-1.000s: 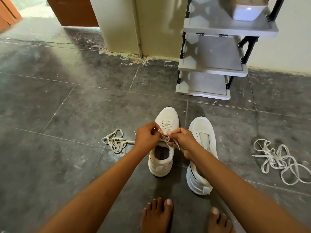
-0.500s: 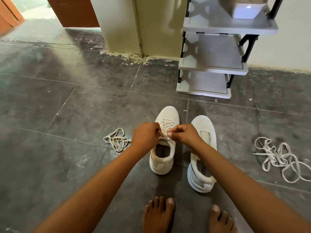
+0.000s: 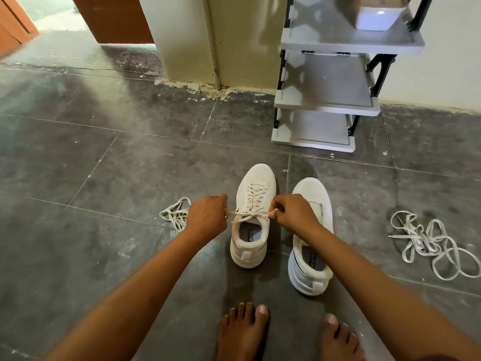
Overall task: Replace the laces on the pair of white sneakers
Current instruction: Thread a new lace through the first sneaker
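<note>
Centre frame: laced sneaker [image 3: 256,179] upright on the floor [image 3: 104,165], toe pointing away. The lace [image 3: 248,213] criss-crosses up the eyelets, and its two ends cross at the top row, just above the opening.

Person's left hand [image 3: 207,217]: fingers curled, pinching the left end of the lace just beside the sneaker's left edge. Person's right hand [image 3: 291,214]: same on the right end, thumb and fingertips closed on it. Between the hands the lace is taut and near-horizontal. The hands are apart, one on each side of the collar.

Just right of it stands the second sneaker [image 3: 311,194], roughly parallel, toe away, with a gap between the two. The right wrist and forearm overlap its middle and right side. Its tongue shows, and the insole print reads "FLEXIBLE".

On the floor just left of the left hand is a small lace pile [image 3: 175,213], partly hidden by that hand. A bigger lace tangle [image 3: 429,241] lies well off to the right.

Beyond the sneakers a grey shelf rack [image 3: 325,82] stands against the wall [image 3: 442,48], with a white box [image 3: 377,18] on its top shelf. Two bare feet [image 3: 244,332] are at the bottom edge, near the heels.
</note>
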{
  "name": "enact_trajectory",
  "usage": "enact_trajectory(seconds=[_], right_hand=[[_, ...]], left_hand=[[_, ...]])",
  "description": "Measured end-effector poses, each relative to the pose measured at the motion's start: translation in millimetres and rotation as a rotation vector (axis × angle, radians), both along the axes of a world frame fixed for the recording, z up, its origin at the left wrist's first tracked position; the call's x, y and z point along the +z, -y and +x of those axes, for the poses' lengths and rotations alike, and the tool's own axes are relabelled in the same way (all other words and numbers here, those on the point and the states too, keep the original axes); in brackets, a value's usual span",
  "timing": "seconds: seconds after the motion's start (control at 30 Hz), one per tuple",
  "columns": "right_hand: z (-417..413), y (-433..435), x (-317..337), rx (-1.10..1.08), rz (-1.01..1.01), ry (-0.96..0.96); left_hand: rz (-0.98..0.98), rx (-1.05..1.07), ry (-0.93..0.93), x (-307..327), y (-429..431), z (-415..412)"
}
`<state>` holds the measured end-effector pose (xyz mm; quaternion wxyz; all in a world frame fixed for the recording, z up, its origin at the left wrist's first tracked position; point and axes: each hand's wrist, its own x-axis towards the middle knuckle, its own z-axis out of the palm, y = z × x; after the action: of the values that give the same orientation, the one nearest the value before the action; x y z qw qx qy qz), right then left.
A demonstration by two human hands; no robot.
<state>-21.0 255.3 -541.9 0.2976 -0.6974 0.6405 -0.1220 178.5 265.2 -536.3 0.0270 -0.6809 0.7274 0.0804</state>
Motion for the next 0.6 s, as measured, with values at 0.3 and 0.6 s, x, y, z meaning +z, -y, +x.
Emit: enact_trajectory(seconds=[0.3,0.6], right_hand=[[5.9,-2.5,1.5,0.055,-0.052,-0.226],[11.8,-5.5,10.9,0.184,-0.150,-0.425]], left_hand=[[0.053,0.122,-0.056,2.6,-3.2,0.3],[0.086,0.174,-0.083,6.0,-4.4,-1.8]])
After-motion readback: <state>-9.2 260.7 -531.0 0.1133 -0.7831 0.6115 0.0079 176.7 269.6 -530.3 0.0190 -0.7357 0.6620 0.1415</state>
